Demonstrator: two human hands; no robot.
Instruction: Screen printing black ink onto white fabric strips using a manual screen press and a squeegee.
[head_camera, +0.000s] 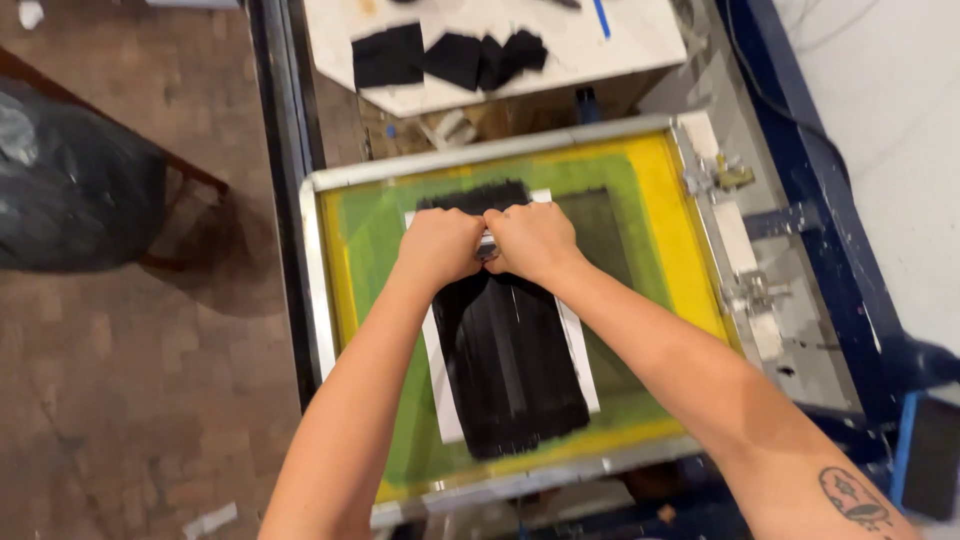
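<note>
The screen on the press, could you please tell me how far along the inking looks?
Black ink already covers most of the white-bordered panel on the screen. Both the left hand and right hand grip a squeegee near the far end. A dark unsmeared patch remains beside them.

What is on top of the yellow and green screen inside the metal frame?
Black ink spread over a white taped border, and both hands, left hand and right hand, gripping a tool. The tool is mostly hidden beneath the fingers.

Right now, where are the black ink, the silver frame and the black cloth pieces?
black ink patch (515, 370), head view, middle of the smear.
silver metal frame (312, 290), head view, left rail.
black cloth pieces (450, 58), head view, middle piece.
</note>
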